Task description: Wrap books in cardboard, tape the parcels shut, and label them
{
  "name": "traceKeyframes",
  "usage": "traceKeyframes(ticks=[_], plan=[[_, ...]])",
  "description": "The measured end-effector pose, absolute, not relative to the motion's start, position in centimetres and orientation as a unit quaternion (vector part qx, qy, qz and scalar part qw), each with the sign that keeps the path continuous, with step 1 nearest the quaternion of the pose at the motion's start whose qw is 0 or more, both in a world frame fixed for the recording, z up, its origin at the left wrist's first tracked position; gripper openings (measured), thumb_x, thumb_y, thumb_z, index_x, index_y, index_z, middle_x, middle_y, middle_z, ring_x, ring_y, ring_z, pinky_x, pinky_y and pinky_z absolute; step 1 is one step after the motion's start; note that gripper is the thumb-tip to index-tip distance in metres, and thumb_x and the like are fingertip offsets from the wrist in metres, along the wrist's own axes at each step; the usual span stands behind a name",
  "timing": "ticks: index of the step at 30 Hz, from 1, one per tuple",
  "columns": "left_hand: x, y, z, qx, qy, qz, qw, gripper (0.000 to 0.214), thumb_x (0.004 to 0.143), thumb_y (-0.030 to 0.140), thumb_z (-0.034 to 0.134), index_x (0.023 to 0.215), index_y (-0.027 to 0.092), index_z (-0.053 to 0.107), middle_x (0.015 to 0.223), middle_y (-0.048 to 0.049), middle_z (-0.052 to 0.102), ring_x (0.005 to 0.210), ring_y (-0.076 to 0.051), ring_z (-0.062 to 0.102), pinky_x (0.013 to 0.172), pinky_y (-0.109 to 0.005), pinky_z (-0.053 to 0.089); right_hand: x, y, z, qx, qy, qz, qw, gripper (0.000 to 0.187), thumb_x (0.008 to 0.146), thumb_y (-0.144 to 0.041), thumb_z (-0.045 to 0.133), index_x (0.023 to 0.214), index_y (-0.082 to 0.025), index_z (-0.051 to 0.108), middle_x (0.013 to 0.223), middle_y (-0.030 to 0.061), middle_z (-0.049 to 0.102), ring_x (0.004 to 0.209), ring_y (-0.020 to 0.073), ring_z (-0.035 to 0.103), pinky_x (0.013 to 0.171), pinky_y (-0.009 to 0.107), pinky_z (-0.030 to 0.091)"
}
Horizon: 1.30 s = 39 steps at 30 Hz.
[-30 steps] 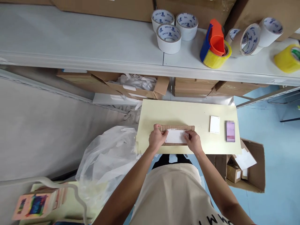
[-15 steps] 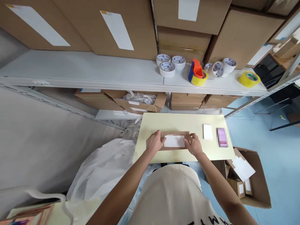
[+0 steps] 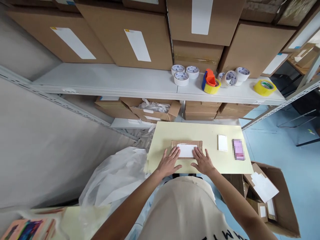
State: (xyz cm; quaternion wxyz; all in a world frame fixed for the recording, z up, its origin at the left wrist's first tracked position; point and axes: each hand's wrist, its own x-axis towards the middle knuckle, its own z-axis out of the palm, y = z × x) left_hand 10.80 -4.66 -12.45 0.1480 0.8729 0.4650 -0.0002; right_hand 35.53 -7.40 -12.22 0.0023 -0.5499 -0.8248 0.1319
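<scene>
A small cardboard box (image 3: 187, 142) lies flat on the pale yellow table (image 3: 207, 163) in front of me. On its top is a white label (image 3: 186, 151). My left hand (image 3: 169, 163) lies over the label's left end, fingers stretched out and thumb spread. At the right end, my right hand (image 3: 203, 161) rests its extended fingers on the label and box, thumb apart. Neither hand grips anything. Farther right on the table are a white card-like stack (image 3: 222, 143) and a pixelated pinkish-purple rectangular object (image 3: 238, 149).
A grey shelf (image 3: 112, 78) beyond the table bears white tape rolls (image 3: 181, 78), a tape dispenser (image 3: 211, 81), a yellow tape roll (image 3: 265, 87) and large cartons (image 3: 147, 40). An open carton (image 3: 287, 200) with small boxes stands on the floor at right; white plastic sheeting (image 3: 112, 176) lies at left.
My hands have let go of the box's ends. They have come nearer to me, and their fingers now lie flat on the label. The view has shifted slightly.
</scene>
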Motion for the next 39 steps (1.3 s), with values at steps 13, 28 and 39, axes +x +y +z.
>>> traceKeyframes(ticks=[13, 28, 39], plan=[[14.1, -2.7, -11.3, 0.782, 0.595, -0.003, 0.186, 0.058, 0.094, 0.041, 0.045, 0.148, 0.020, 0.042, 0.161, -0.0161, 0.025, 0.150, -0.037, 0.016, 0.115, -0.067, 0.014, 35.7, -5.2, -13.4, -0.566, -0.809, 0.156, 0.024, 0.064, 0.098, -0.045, 0.042, 0.153, -0.014, 0.031, 0.162, 0.0173, 0.021, 0.150, 0.0334, 0.018, 0.117, 0.062, 0.018], [12.4, -2.5, -15.4, 0.514, 0.714, 0.195, 0.433, 0.074, 0.085, 0.042, 0.062, 0.147, 0.015, 0.033, 0.139, -0.0170, 0.057, 0.129, -0.030, 0.054, 0.108, -0.041, 0.041, 35.0, -4.7, -16.3, -0.710, -0.427, 0.485, 0.279, 0.105, 0.074, -0.037, 0.074, 0.157, -0.016, 0.012, 0.147, 0.0174, 0.048, 0.134, 0.0313, 0.050, 0.108, 0.045, 0.041], [11.7, -3.1, -15.3, 0.509, 0.664, 0.244, 0.490, 0.054, 0.078, 0.043, 0.069, 0.125, 0.020, 0.053, 0.119, -0.0117, 0.069, 0.109, -0.025, 0.066, 0.093, -0.036, 0.050, 33.9, -10.3, -14.4, -0.747, -0.287, 0.459, 0.386, 0.078, 0.071, -0.039, 0.076, 0.140, -0.027, 0.042, 0.124, 0.0081, 0.066, 0.109, 0.0252, 0.065, 0.092, 0.040, 0.052]])
